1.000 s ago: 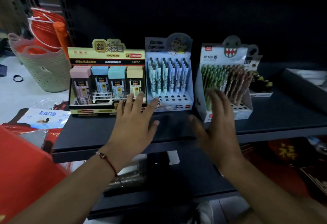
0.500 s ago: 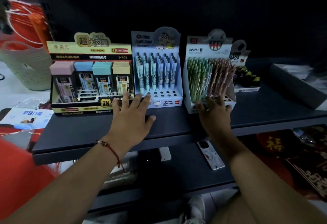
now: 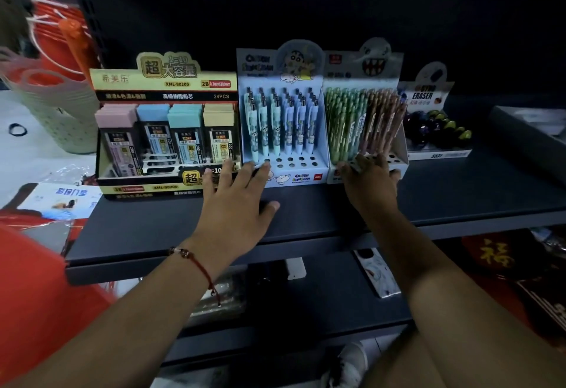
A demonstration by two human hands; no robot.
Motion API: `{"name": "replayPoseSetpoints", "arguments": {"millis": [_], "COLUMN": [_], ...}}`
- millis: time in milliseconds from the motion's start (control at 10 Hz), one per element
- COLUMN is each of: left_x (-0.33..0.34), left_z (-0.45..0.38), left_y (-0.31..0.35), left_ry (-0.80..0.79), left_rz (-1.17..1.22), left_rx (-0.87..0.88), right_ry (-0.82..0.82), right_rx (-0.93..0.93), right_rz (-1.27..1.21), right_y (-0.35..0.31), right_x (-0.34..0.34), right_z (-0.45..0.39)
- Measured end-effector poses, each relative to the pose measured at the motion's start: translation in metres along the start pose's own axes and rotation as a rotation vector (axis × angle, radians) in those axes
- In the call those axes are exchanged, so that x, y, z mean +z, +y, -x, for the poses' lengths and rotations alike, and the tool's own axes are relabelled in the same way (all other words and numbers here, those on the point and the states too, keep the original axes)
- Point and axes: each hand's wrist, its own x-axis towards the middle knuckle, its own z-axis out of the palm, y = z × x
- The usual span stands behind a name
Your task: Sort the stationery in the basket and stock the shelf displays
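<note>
**Both hands squaring up the pen displays on the shelf**

You are facing a dark shelf where four cardboard displays are standing in a row. The blue pen display, printed with cartoon figures, is sitting in the middle, touching the green-and-brown pen display on its right. Both are probably light and easy to tip, with thin card walls that would crease under a squeeze, so you are best pushing or lifting them low at the base, not by the tall header cards. The pens are standing loosely in holes and could rattle out if a box tilts.

Your left hand is lying flat with fingers spread and straight, fingertips touching the front lip of the blue display where it is meeting the lead refill box to its left. Your right hand is pressing against the front base of the green-and-brown display, fingers bent over its edge; whether it is actually gripping is unclear. An eraser display is standing further right. Stacked baskets are waiting far left.
</note>
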Motion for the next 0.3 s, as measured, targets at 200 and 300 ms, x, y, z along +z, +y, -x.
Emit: {"name": "replayPoseSetpoints", "arguments": {"millis": [200,300], "left_x": [0.004,0.001], "left_z": [-0.006,0.002], "left_y": [-0.003,-0.003], "left_ry": [-0.039,-0.054], "left_rz": [0.038,0.09], "left_rx": [-0.02,-0.042], "right_ry": [-0.096,-0.159], "right_rx": [0.028,-0.051], "right_rz": [0.045,0.013], "right_y": [0.003,-0.007], "right_x": [0.02,0.001], "right_z": [-0.011,0.012]}}
